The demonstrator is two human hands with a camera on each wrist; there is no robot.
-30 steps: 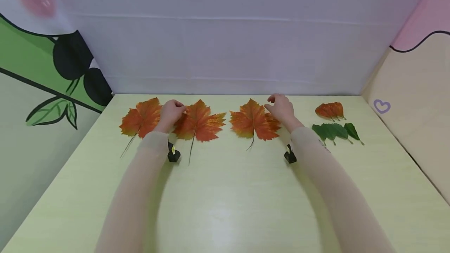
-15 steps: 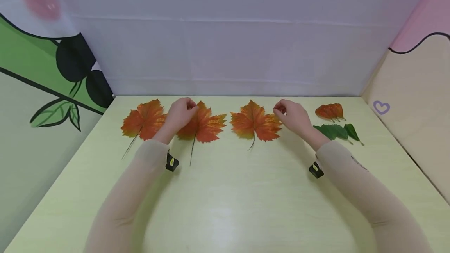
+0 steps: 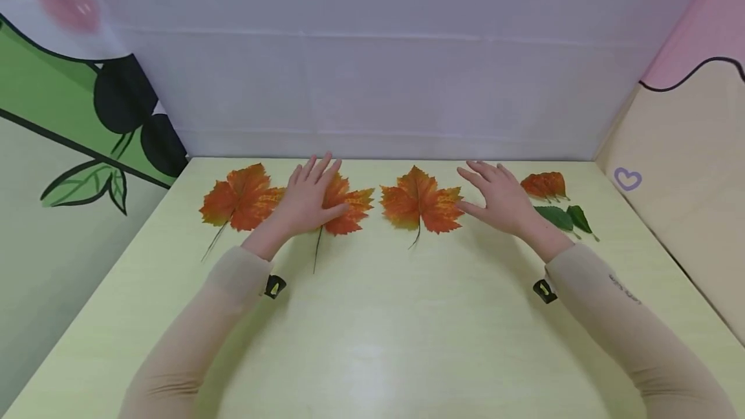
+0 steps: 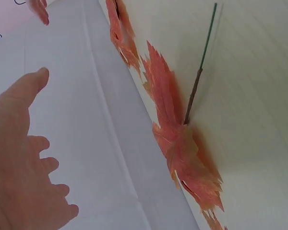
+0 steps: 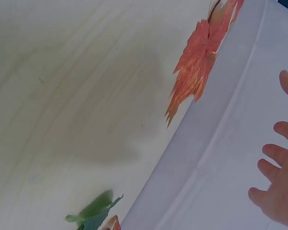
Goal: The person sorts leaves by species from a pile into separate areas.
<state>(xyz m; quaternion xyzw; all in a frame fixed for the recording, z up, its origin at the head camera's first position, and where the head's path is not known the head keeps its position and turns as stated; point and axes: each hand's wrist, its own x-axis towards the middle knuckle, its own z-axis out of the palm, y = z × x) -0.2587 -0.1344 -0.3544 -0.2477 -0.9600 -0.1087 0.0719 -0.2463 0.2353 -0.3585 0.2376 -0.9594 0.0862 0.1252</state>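
Note:
Three orange maple leaves lie in a row along the far side of the table. My left hand [image 3: 305, 202], fingers spread and holding nothing, hovers over the middle maple leaf [image 3: 349, 204] and hides part of it. The left wrist view shows a gap between that hand [image 4: 19, 158] and the leaf [image 4: 175, 143] with its thin stem. Beside the right maple leaf [image 3: 419, 199] is my right hand [image 3: 500, 198], also spread and with nothing in it; its thumb is near the leaf's edge. The left maple leaf [image 3: 238, 196] lies left of my left hand.
At the far right are a row of small orange leaves [image 3: 545, 185] and, nearer, green leaves [image 3: 559, 217], partly behind my right hand. A pale cloth wall [image 3: 372, 96] rises at the table's [image 3: 367, 315] back edge. Printed panels stand on both sides.
Both hands have gone from curled fingers to spread ones. The right hand has moved right, away from the right maple leaf; the left has shifted slightly right over the middle one. The leaves stay put.

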